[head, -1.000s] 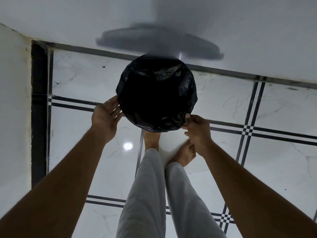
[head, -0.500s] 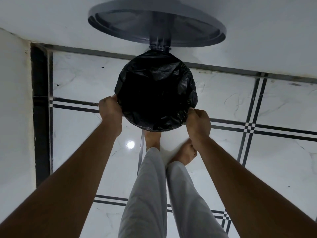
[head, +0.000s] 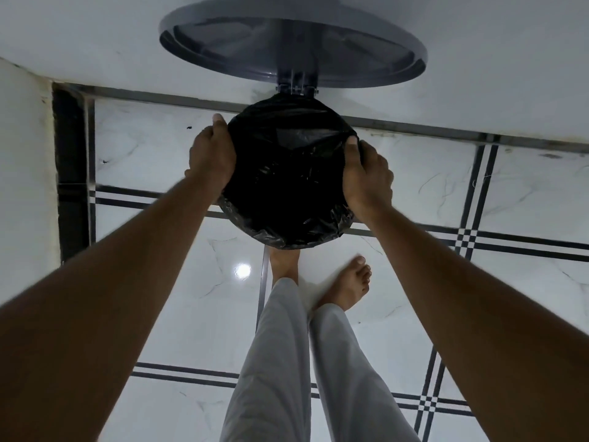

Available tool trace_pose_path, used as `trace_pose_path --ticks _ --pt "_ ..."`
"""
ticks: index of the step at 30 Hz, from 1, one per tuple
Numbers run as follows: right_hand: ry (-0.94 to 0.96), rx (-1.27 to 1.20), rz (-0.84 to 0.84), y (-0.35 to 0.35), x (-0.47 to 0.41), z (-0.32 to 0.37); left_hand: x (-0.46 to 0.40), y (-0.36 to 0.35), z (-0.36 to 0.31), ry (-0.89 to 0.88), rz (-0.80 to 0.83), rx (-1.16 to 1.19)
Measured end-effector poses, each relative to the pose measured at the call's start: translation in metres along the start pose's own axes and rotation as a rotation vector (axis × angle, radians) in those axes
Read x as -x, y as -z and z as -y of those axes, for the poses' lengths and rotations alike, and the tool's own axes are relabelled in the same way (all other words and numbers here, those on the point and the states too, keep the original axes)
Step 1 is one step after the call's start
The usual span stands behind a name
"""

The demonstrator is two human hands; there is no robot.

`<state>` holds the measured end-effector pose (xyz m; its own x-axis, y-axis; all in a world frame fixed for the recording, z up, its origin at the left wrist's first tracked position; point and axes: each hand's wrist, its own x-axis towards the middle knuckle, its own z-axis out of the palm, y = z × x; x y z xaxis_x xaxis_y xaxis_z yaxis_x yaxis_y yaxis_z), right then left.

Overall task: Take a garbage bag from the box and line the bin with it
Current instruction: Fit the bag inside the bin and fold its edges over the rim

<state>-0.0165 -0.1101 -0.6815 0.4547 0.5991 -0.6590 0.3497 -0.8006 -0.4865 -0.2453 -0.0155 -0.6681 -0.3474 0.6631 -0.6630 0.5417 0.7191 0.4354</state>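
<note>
White marble-look floor tiles with dark double stripes run under you, meeting a pale wall along a dark skirting line at the top of the view. You are standing barefoot in light trousers, looking straight down past both outstretched arms.

Directly ahead of your feet stands the bin, seen from above; almost all of it is hidden by the black garbage bag, which sits in the opening and is folded out over the rim all round. Crinkled plastic hangs below the rim on the near side. The bin's round grey lid stands raised on its hinge at the far side, leaning toward the wall.

Your left hand is pressed to the left side of the rim, fingers curled round the bag's edge and out of sight behind the plastic, thumb lying along the top. Your right hand holds the right side of the rim, thumb on the inner face of the bag and the remaining fingers wrapped over the outside, pinching the plastic against the rim. At the far right, just ahead of that thumb, the bag's edge looks bunched and possibly not fully seated, though the dim light makes this uncertain.

A bright lamp reflection shows on the tile beside your left foot. Your right foot is angled outward.
</note>
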Motion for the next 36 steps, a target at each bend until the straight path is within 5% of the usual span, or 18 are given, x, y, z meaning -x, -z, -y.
trace_pose_path --ticks 4,9,13,17,19,24,30,36 --pt "0.090 -0.051 -0.023 0.005 -0.012 0.009 -0.004 0.005 -0.013 -0.129 0.117 0.153" --pt "0.147 0.057 0.041 -0.002 -0.025 0.014 -0.014 -0.008 -0.028 -0.240 0.266 0.042" --pt "0.052 0.035 0.049 0.000 -0.035 0.022 -0.028 -0.016 -0.039 -0.104 0.262 0.010" --pt "0.126 -0.064 -0.142 -0.001 -0.030 0.019 -0.041 -0.006 -0.040 -0.115 0.087 0.165" --pt "0.180 -0.044 -0.153 -0.005 -0.026 0.017 -0.042 -0.005 -0.038 -0.137 0.140 0.228" --pt "0.086 0.055 -0.039 -0.012 -0.032 0.019 -0.038 -0.017 -0.030 -0.216 0.262 -0.079" --pt "0.261 -0.006 -0.342 -0.018 -0.026 0.022 -0.049 -0.018 -0.041 -0.254 0.126 0.030" --pt "0.261 0.247 -0.166 -0.027 -0.029 0.019 -0.039 -0.026 -0.045 -0.300 0.242 -0.169"
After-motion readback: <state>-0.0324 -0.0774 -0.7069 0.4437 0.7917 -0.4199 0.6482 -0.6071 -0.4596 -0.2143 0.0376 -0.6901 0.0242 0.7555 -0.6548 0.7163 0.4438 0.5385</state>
